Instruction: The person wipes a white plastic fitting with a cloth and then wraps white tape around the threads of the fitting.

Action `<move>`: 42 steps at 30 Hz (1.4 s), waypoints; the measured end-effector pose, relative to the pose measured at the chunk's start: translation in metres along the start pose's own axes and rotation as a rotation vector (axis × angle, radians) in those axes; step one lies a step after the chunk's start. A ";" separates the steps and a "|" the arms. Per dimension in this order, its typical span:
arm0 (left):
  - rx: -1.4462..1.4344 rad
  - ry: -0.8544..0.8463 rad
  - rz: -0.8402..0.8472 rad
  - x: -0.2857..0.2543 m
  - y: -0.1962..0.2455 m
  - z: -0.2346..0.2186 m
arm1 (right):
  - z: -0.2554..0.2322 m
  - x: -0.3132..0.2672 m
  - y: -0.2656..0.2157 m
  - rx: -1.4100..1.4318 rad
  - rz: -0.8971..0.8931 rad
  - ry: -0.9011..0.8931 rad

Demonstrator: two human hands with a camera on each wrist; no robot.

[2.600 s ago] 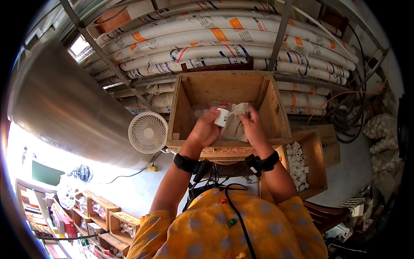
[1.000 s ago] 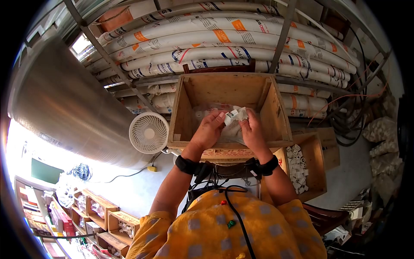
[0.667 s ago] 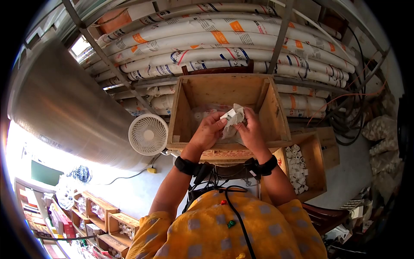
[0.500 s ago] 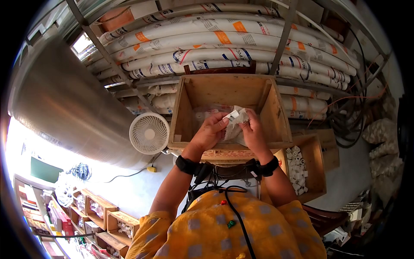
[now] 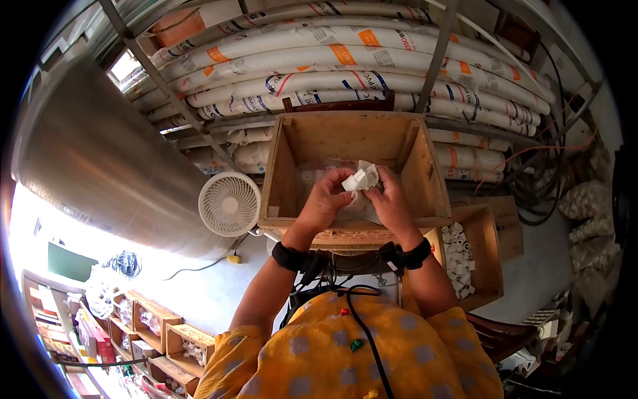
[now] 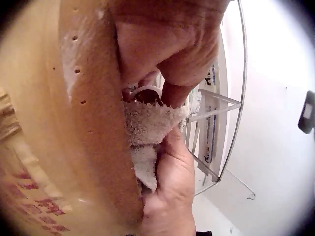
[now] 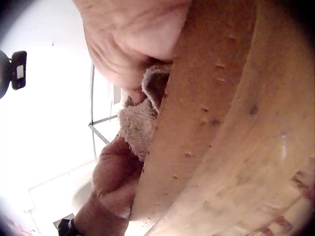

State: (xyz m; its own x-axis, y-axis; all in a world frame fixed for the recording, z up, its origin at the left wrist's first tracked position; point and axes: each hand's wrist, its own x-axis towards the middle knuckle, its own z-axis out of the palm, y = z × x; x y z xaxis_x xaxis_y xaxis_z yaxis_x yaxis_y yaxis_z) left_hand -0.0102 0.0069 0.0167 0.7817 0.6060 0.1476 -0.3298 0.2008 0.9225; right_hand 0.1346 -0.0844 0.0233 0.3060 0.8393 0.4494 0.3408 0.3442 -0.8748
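Observation:
My left hand (image 5: 325, 201) holds a small white plastic pipe fitting (image 5: 355, 181) above the front of a wooden box (image 5: 352, 225). In the left wrist view the round open end of the fitting (image 6: 156, 90) shows between the fingers. A greyish-white rag (image 5: 367, 171) wraps against the fitting's far and right side, pinched by my right hand (image 5: 392, 203). Seen from the right wrist, the fuzzy rag (image 7: 138, 123) bunches between both hands just beyond the box's front wall, and the fitting is hidden there.
Clear plastic bagging (image 5: 319, 171) lies inside the box. A white fan (image 5: 229, 204) stands at its left. To the right, a lower wooden crate (image 5: 488, 256) holds many white fittings. Wrapped pipes (image 5: 319, 56) are stacked behind, and a large metallic roll (image 5: 100, 159) leans at left.
The fitting has been turned in the left hand, from upright to tilted. The rag, earlier hanging loose beside it, is now bunched up against it. Both hands stay over the box.

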 end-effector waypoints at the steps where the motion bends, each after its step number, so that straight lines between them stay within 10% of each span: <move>1: 0.021 0.008 0.010 0.000 0.001 0.001 | 0.001 0.000 0.000 0.013 0.006 -0.007; 33: 0.009 -0.035 -0.259 -0.003 0.017 0.004 | -0.004 -0.008 0.010 0.201 0.107 0.089; 42: 0.109 -0.018 0.009 -0.003 0.003 0.003 | 0.000 -0.002 -0.007 -0.011 0.027 0.007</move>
State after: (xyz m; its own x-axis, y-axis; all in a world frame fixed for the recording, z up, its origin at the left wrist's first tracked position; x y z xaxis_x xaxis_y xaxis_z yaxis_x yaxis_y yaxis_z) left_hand -0.0117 0.0036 0.0202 0.7887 0.5933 0.1611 -0.2777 0.1101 0.9543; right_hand 0.1317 -0.0880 0.0285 0.3210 0.8453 0.4272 0.3422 0.3171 -0.8845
